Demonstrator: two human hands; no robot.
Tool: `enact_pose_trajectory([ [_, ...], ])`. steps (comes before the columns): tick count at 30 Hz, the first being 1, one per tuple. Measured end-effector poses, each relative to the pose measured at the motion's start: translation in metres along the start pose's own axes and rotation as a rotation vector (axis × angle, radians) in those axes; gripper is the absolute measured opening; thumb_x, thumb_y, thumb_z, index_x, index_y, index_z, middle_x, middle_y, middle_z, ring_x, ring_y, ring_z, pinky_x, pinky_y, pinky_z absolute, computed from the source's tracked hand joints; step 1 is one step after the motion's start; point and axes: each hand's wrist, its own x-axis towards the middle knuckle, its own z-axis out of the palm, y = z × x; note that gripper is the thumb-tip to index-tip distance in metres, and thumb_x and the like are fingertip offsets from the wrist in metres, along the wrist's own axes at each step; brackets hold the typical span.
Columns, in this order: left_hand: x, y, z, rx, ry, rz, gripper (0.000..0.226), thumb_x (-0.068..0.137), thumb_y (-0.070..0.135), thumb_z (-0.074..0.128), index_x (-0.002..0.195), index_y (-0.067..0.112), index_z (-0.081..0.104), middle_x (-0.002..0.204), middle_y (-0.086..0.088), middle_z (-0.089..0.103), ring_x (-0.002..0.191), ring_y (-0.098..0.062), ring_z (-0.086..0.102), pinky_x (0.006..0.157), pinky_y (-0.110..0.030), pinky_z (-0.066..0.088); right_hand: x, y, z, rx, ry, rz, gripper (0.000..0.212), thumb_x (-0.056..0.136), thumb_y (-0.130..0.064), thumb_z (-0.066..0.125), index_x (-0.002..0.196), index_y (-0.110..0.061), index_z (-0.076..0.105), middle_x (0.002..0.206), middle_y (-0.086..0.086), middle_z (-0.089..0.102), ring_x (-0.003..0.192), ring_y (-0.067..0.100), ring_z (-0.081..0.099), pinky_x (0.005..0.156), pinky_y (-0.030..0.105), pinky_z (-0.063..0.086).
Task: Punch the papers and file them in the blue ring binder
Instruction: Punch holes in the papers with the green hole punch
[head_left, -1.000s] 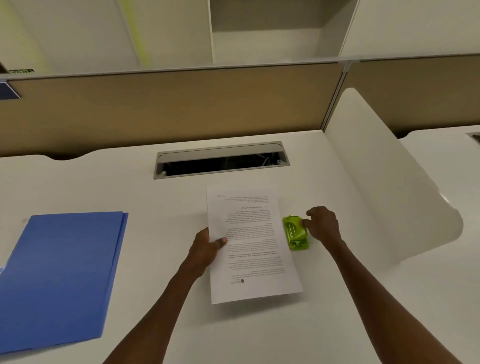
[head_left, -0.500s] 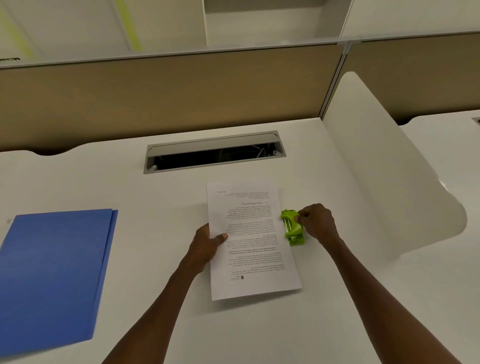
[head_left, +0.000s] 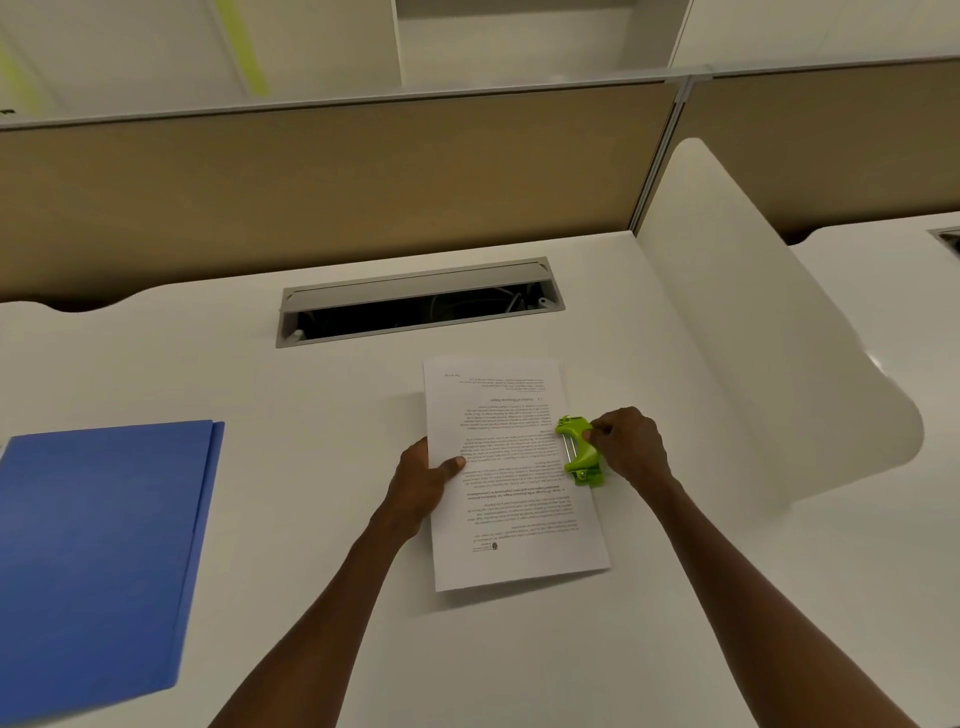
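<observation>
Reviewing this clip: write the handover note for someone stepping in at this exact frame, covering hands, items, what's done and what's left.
Left hand: grips the left edge of the papers, thumb on top, pinning them to the desk.
Right hand: closed on the green hole punch, which sits at the sheets' right edge.
Blue binder: shut, lying flat at far left, apart from the papers.
Done: punch brought to the paper edge; whether holes are cut cannot be told.
Left: finish punching, open the binder, file the sheets.

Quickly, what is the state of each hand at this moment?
Left hand: closed on the left edge of the white printed paper sheets, thumb on top.
Right hand: closed on the small lime-green plastic hole punch at the sheets' right edge.
</observation>
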Motion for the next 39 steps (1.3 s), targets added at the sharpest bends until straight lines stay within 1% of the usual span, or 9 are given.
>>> enact_pose_trajectory([
  [4, 0.001, 0.001, 0.002, 0.005, 0.01, 0.001, 0.042, 0.085, 0.028, 0.066, 0.125, 0.021, 0.056, 0.119, 0.001, 0.068, 0.102, -0.022, 0.068, 0.09, -0.05, 0.055, 0.001, -0.001, -0.001, -0.001, -0.007, 0.017, 0.017, 0.08, -0.029, 0.07, 0.089, -0.015, 0.075, 0.086, 0.008, 0.071, 0.085, 0.028, 0.064, 0.067, 0.028, 0.041],
  [9, 0.0, 0.003, 0.004, 0.021, 0.018, -0.008, 0.04, 0.088, 0.025, 0.064, 0.126, 0.019, 0.055, 0.119, 0.001, 0.068, 0.102, -0.021, 0.068, 0.091, -0.048, 0.055, 0.004, -0.002, -0.004, 0.027, -0.051, 0.082, 0.016, 0.077, -0.03, 0.072, 0.072, -0.016, 0.067, 0.069, 0.004, 0.059, 0.071, 0.024, 0.056, 0.057, 0.025, 0.036],
  [13, -0.001, 0.003, 0.006, 0.035, 0.021, -0.014, 0.039, 0.089, 0.027, 0.063, 0.126, 0.02, 0.054, 0.119, 0.002, 0.068, 0.101, -0.02, 0.068, 0.091, -0.048, 0.055, 0.008, 0.002, -0.005, 0.029, -0.047, 0.139, 0.03, 0.071, -0.04, 0.078, 0.083, -0.014, 0.07, 0.081, 0.007, 0.068, 0.079, 0.027, 0.064, 0.065, 0.029, 0.045],
  [17, -0.002, -0.001, 0.006, 0.035, 0.022, -0.016, 0.043, 0.087, 0.033, 0.064, 0.126, 0.022, 0.054, 0.119, 0.002, 0.068, 0.103, -0.02, 0.067, 0.091, -0.048, 0.054, 0.008, 0.0, -0.008, -0.119, -0.028, 0.16, 0.048, 0.07, -0.05, 0.077, 0.083, -0.008, 0.056, 0.087, 0.007, 0.064, 0.083, 0.031, 0.062, 0.068, 0.032, 0.044],
  [24, -0.001, -0.002, 0.009, 0.03, 0.03, -0.021, 0.038, 0.09, 0.028, 0.062, 0.127, 0.022, 0.055, 0.118, 0.004, 0.068, 0.103, -0.017, 0.068, 0.092, -0.046, 0.054, 0.018, 0.005, -0.004, -0.279, -0.161, 0.115, 0.041, 0.081, -0.053, 0.063, 0.075, -0.014, 0.052, 0.088, 0.01, 0.071, 0.081, 0.029, 0.068, 0.071, 0.032, 0.049],
  [27, 0.001, -0.005, 0.008, 0.036, 0.033, -0.015, 0.038, 0.089, 0.031, 0.062, 0.126, 0.024, 0.055, 0.118, 0.006, 0.068, 0.104, -0.016, 0.067, 0.093, -0.045, 0.054, 0.025, 0.008, -0.004, -0.251, -0.235, 0.116, 0.044, 0.081, -0.054, 0.062, 0.068, -0.013, 0.057, 0.075, 0.008, 0.073, 0.064, 0.026, 0.069, 0.071, 0.035, 0.056],
  [30, 0.002, -0.007, 0.008, 0.044, 0.035, -0.029, 0.039, 0.087, 0.033, 0.062, 0.125, 0.025, 0.056, 0.117, 0.007, 0.069, 0.103, -0.016, 0.067, 0.093, -0.046, 0.054, 0.03, 0.006, -0.01, -0.17, -0.326, 0.141, 0.043, 0.082, -0.046, 0.066, 0.069, -0.005, 0.066, 0.062, 0.004, 0.07, 0.048, 0.021, 0.063, 0.067, 0.036, 0.058],
  [34, 0.002, -0.007, 0.007, 0.042, 0.028, -0.035, 0.044, 0.082, 0.038, 0.063, 0.124, 0.026, 0.056, 0.117, 0.008, 0.069, 0.104, -0.016, 0.067, 0.094, -0.046, 0.053, 0.031, -0.002, -0.017, -0.039, -0.268, 0.119, 0.032, 0.073, -0.031, 0.078, 0.076, -0.002, 0.067, 0.067, 0.011, 0.068, 0.054, 0.027, 0.066, 0.07, 0.041, 0.06],
  [39, -0.001, -0.003, 0.008, 0.049, 0.037, -0.023, 0.038, 0.089, 0.03, 0.062, 0.126, 0.024, 0.055, 0.119, 0.005, 0.067, 0.104, -0.017, 0.066, 0.093, -0.044, 0.053, 0.019, -0.01, -0.008, -0.09, -0.13, 0.045, 0.021, 0.072, -0.025, 0.075, 0.083, -0.009, 0.067, 0.085, 0.016, 0.071, 0.079, 0.036, 0.069, 0.077, 0.044, 0.058],
])
